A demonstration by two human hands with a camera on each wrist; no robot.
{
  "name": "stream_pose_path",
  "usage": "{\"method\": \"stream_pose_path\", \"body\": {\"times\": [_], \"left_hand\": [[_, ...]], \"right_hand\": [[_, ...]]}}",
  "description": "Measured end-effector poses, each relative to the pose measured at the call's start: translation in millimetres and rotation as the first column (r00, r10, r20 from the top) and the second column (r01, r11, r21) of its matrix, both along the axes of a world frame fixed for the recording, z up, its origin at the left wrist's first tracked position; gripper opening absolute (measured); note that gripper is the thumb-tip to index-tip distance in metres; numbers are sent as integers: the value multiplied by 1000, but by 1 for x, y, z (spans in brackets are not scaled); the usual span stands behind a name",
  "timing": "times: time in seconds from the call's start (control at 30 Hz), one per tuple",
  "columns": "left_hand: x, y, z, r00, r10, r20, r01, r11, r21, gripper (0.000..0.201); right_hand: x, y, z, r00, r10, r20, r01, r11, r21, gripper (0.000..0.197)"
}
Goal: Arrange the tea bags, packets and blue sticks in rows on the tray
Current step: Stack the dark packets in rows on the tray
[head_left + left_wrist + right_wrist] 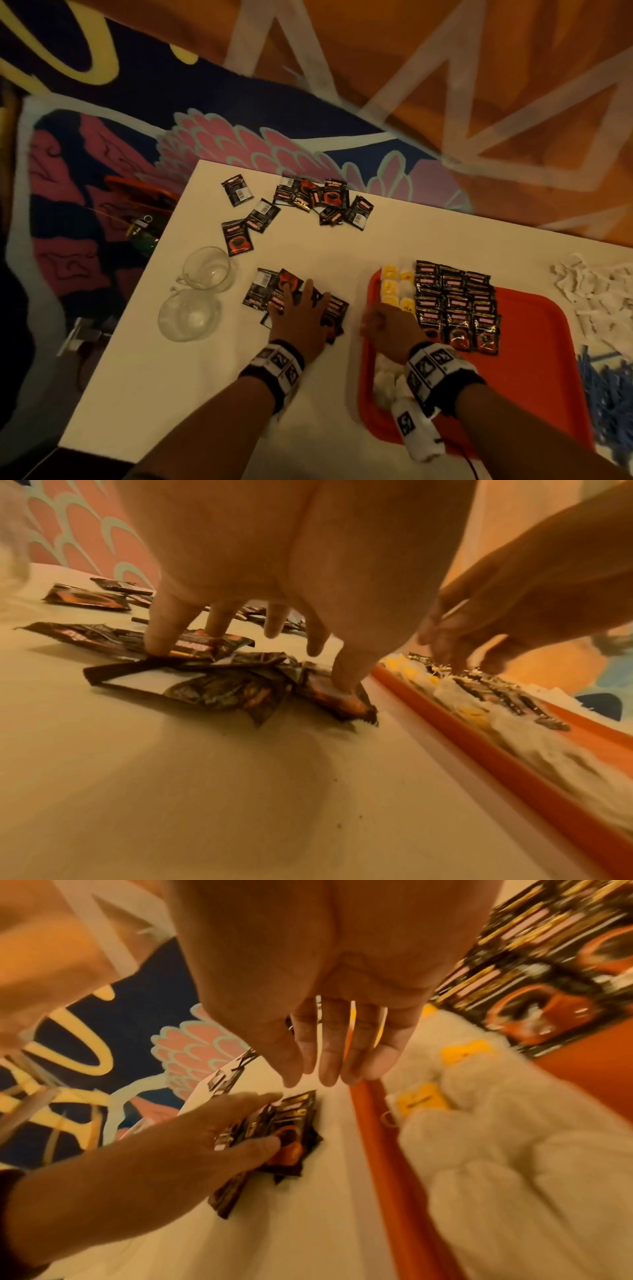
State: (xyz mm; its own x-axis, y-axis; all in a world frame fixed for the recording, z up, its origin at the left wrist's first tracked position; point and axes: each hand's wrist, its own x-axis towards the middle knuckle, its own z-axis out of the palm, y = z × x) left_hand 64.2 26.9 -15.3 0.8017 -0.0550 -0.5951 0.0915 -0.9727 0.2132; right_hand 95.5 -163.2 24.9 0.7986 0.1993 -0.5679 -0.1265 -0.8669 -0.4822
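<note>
The left hand (301, 318) lies spread, fingers straight, pressing down on a loose heap of packets (274, 291) on the white table (178, 377), just left of the tray (534, 359). The right hand (390, 329) hovers over the tray's left rim, fingers straight and together, holding nothing. The packets are glossy, crinkled black foil squares printed with a red cup. The shallow red plastic tray holds a column of tea bags (394, 284), soft white pouches with yellow tags, beside three tidy overlapping rows of packets (455, 305). More scattered packets (318, 202) lie at the table's far edge. Blue sticks (606, 387) are piled right of the tray.
</note>
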Motion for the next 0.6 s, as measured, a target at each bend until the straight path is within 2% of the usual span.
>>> {"method": "stream_pose_path", "body": {"times": [0.1,0.2,0.27,0.33,0.4,0.47,0.53,0.6], "left_hand": [[-4,16,17,986,54,156,-57,998,12,61],[24,42,27,957,191,219,-189,981,-32,64],[52,58,27,940,279,197,-274,960,-52,68],[80,69,21,941,291,171,-291,956,-26,71],[104,77,14,953,262,152,-270,962,33,73],[121,87,4,950,295,105,-301,952,49,74],[128,95,-4,939,343,34,-344,938,45,74],[123,97,-7,946,323,-15,-321,945,57,74]], "right_hand": [[-2,33,-4,998,58,28,-58,998,6,19],[-8,57,-7,994,101,28,-101,995,-16,22],[-15,67,-9,993,110,34,-110,994,-10,17],[-23,69,-8,991,113,64,-114,993,9,6],[-34,65,-7,992,86,87,-92,994,56,10],[-44,59,-6,991,92,97,-98,994,52,15],[-52,53,-7,990,116,82,-119,992,32,24],[-56,50,-11,989,125,82,-129,991,40,28]]}}
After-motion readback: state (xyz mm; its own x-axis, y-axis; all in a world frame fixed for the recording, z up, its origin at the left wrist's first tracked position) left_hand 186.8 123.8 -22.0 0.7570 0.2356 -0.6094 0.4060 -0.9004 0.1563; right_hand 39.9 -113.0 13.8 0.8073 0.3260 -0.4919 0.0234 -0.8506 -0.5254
